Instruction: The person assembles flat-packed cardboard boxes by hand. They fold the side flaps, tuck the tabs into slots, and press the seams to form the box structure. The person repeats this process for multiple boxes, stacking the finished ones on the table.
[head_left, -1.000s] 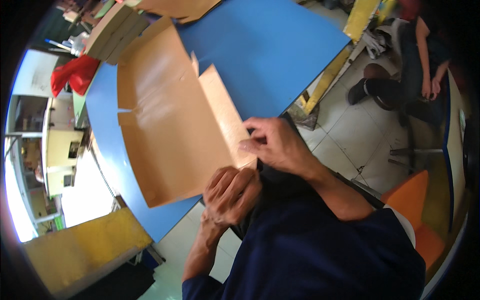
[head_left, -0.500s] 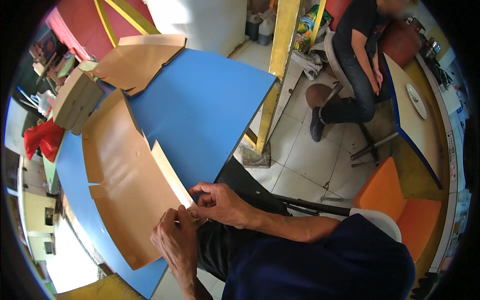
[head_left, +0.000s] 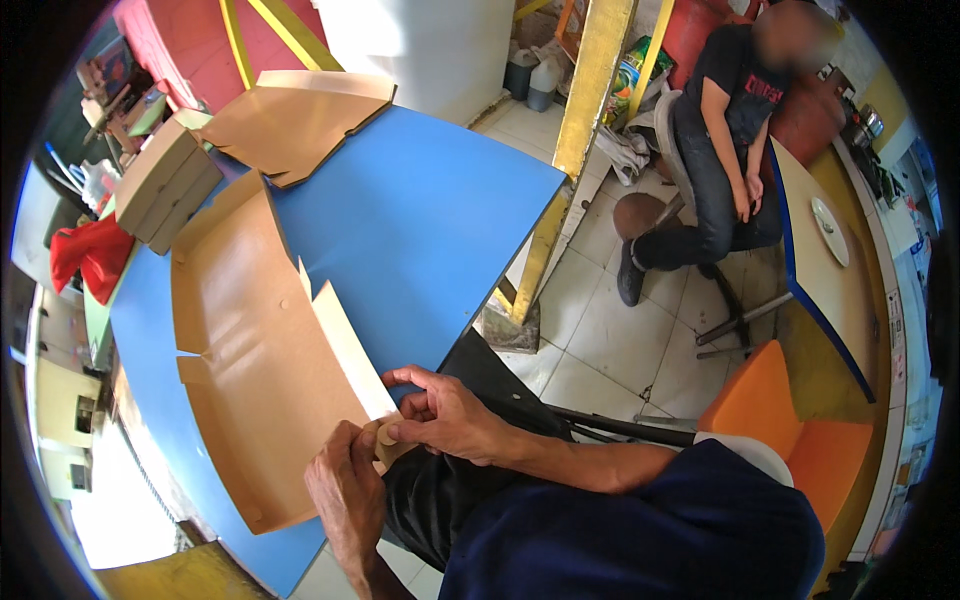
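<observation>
A partly folded brown cardboard box lies open on the blue table, its side walls raised and a slit showing in its left wall. At its near right corner, my left hand pinches a small cardboard flap between thumb and fingers. My right hand grips the same corner from the other side, thumb pressed on the flap and fingers curled behind the right wall. Exactly how the flap sits between the fingertips is partly hidden.
Another cardboard piece lies at the table's far end, beside stacked closed boxes and a red cloth. A yellow post stands past the table. A seated person and an orange chair are on the right.
The view has shifted slightly, so the scene sits a little differently. Both hands stay at the box corner, where more of the flap now shows bent between the fingers.
</observation>
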